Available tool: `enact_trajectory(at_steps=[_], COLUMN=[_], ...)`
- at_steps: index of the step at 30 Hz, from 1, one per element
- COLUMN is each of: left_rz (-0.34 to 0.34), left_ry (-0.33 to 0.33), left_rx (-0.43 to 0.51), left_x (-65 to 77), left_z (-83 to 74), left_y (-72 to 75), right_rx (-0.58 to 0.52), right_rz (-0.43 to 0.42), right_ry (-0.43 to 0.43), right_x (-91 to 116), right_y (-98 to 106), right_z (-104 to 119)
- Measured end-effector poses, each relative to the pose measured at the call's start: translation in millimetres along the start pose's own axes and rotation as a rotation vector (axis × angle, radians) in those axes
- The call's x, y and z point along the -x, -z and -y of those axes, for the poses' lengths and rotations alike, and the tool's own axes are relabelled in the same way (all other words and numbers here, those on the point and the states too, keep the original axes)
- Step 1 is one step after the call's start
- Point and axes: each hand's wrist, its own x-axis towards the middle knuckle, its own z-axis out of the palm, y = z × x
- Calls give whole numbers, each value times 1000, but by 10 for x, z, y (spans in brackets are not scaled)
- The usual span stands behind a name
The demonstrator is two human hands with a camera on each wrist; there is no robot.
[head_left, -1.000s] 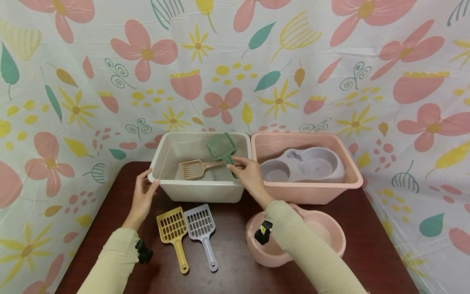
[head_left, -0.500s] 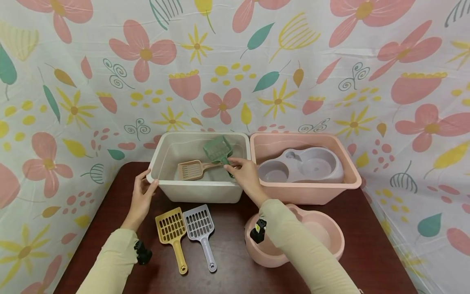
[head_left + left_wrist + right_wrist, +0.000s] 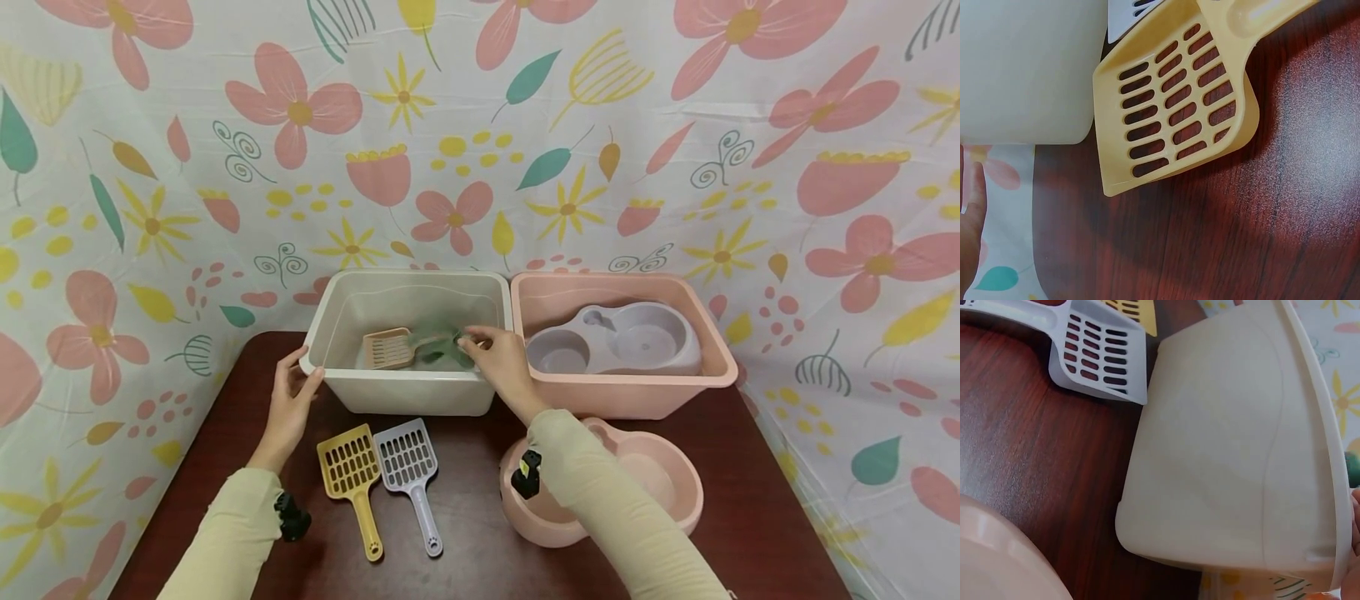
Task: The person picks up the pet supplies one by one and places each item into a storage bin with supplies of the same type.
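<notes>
Fingers, head view: left hand point(image 3: 288, 400) has thumb and forefinger spread, touching near left corner of white bin point(image 3: 412, 393); right hand point(image 3: 504, 362) has fingertips close together over bin's right part.
Pinch on green scoop point(image 3: 438, 353): cannot tell, motion blur.
Green scoop: inside white bin, at right fingertips, overlapping handle of beige scoop point(image 3: 388, 348).
Pink bin point(image 3: 622, 393): right of white bin, gray double bowl point(image 3: 630, 367) inside.
Tabletop point(image 3: 465, 575): yellow scoop point(image 3: 362, 497) and lavender scoop point(image 3: 422, 504) side by side before white bin; pink double bowl point(image 3: 686, 492) partly under right sleeve point(image 3: 600, 492).
Left wrist: yellow scoop large; one straight finger at edge.
Right wrist: bin's side fills middle; right hand cut off at rim, grip unclear.
</notes>
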Motion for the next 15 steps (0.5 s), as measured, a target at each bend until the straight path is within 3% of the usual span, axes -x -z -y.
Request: enact_trajectory(at_steps=[6, 15], left_rz=[-3, -3], left_ry=[13, 14], left_rx=[-5, -8], left_x=[-2, -2], left_z=[20, 21], left_y=[4, 6], right_rx=[37, -49], right_rz=[-19, -46], right_ry=[46, 104], right_x=[11, 59], right_y=[-15, -18], right_z=[-12, -28])
